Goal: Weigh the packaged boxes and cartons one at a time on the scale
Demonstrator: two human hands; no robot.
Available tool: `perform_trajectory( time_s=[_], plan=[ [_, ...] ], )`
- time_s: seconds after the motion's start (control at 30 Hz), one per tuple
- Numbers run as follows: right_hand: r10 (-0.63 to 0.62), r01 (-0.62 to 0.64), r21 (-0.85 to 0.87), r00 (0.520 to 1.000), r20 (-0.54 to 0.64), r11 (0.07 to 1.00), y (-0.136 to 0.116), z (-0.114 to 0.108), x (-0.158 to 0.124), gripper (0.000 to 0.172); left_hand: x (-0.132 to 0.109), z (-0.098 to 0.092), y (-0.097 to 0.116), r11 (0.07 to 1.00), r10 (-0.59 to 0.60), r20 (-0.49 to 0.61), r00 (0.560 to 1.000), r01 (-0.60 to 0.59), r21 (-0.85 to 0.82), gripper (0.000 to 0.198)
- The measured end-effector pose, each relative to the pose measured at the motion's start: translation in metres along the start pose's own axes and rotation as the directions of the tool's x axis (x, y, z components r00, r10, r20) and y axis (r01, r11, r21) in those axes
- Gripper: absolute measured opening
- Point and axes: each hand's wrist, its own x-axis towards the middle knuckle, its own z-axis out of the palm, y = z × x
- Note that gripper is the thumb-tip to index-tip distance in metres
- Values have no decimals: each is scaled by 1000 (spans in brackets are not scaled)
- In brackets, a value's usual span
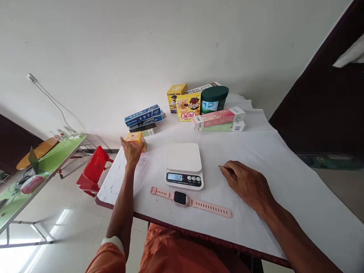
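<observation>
My left hand (132,151) grips a small yellow-orange box (135,137) at the left of the table, thumb on one side and fingers on the other. The box looks to be at table height, just in front of a stack of toothpaste-style boxes. My right hand (246,184) lies on the white cloth right of the scale, its fingers curled in and nothing visible in them. Between the hands stands a white kitchen scale (184,157) with a bare platform; its lit display (174,177) seems to read 362. A pink-strapped smartwatch (180,198) lies stretched out in front of the scale.
Along the wall stand a yellow carton (189,107), another yellow box (173,99), a dark green tub (214,100) and a pink long box (218,117) on a green one. Blue long boxes (143,115) are stacked at left. A red chair (95,170) stands beyond the table's left edge.
</observation>
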Motion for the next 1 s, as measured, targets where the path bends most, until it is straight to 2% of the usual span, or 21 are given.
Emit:
perform_trajectory(
  time_s=[0.13, 0.3, 0.37, 0.47, 0.6, 0.73, 0.87, 1.0],
  plan=[
    [20, -20, 22, 1000, -14, 1000, 0, 0, 2, 34, 5, 0, -4, 1000, -14, -41, 999, 14, -8, 98],
    [43, -42, 23, 999, -22, 999, -1, -1, 4, 34, 0, -13, 1, 999, -21, -99, 995, 17, -43, 80],
    [47, -46, 22, 999, -26, 999, -1, 0, 4, 35, -7, -20, 8, 996, 18, -134, 991, -30, -87, 78],
    [60, -60, 28, 998, -24, 998, 0, 2, 3, 35, -25, -28, 26, 964, 128, -166, 978, -161, -210, 77],
    [85, -85, 27, 996, -4, 996, 1, 4, 3, 34, -59, -27, 58, 885, 295, -65, 953, -298, -356, 78],
    [92, -93, 19, 996, 13, 996, 0, 3, 3, 32, -91, -11, 83, 867, 404, 73, 912, -356, -348, 74],
    [98, -99, 6, 995, 34, 995, -1, 1, 3, 33, -109, 7, 93, 886, 420, 149, 895, -369, -280, 74],
    [108, -106, -24, 992, 68, 994, -3, -1, 3, 36, -113, 18, 95, 885, 441, 173, 881, -396, -244, 78]
  ],
)
